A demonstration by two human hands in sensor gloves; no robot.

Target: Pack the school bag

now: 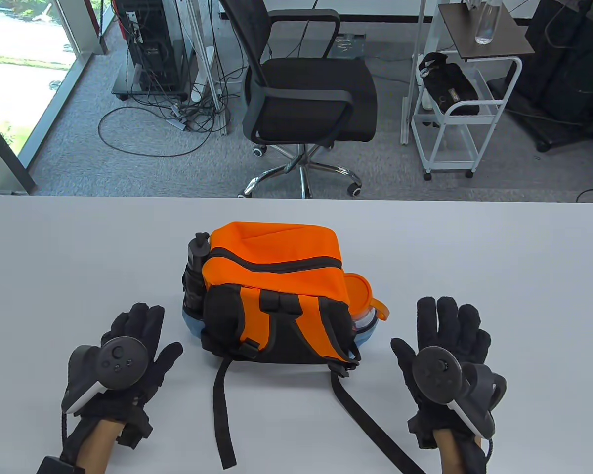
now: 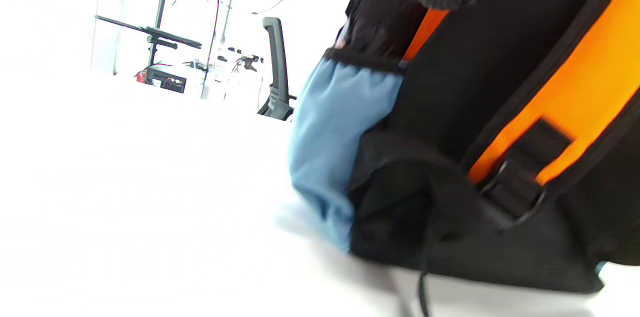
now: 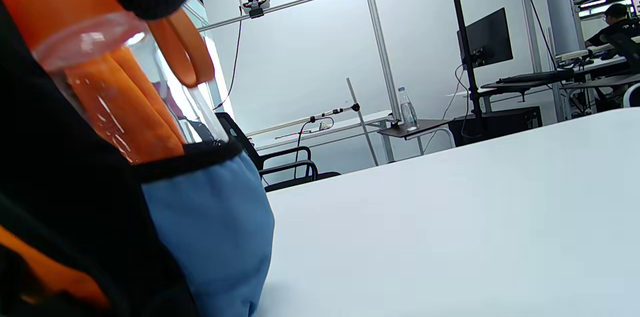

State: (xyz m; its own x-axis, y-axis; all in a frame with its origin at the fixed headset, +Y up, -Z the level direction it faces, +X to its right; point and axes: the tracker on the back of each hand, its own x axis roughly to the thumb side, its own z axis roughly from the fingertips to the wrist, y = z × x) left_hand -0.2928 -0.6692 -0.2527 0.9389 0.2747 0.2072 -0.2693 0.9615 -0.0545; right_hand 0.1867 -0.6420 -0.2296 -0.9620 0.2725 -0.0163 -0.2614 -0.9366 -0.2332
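Orange and black backpack (image 1: pixel 276 291): lying strap-side up in the middle of the white surface (image 1: pixel 499 256), its main zip looking closed from the table view, two black straps (image 1: pixel 225 410) trailing toward the person.

Left side pocket: a dark bottle (image 1: pixel 196 269) stands tucked into the light blue pocket (image 2: pixel 335 142), cap poking out past the bag's edge.

Right side pocket: a clear container with an orange lid (image 1: pixel 363 298) sits wedged in the blue pocket on that side; in the right wrist view something orange shows through its clear wall.

Progress: by my read this is about wrapped up. Both pockets are filled, the bag looks zipped, and nothing loose lies beside it on the surface. What is inside the main compartment I can't see, so I can't vouch for that part.

Left hand (image 1: pixel 123 355): flat on the surface just left of the bag's near corner, fingers (image 1: pixel 138 318) spread and holding nothing, close to the bottle pocket but apart from it.

Right hand (image 1: pixel 442 350): palm down to the right of the bag, fingers wide and straight, gripping nothing, a clear gap between it and the orange-lidded container.

Bag versus hands: it sits squarely between the two hands, slightly farther from the person than either, untouched by both as far as the table view shows.

What's left: probably only lifting the bag or tidying the loose straps, if anything.
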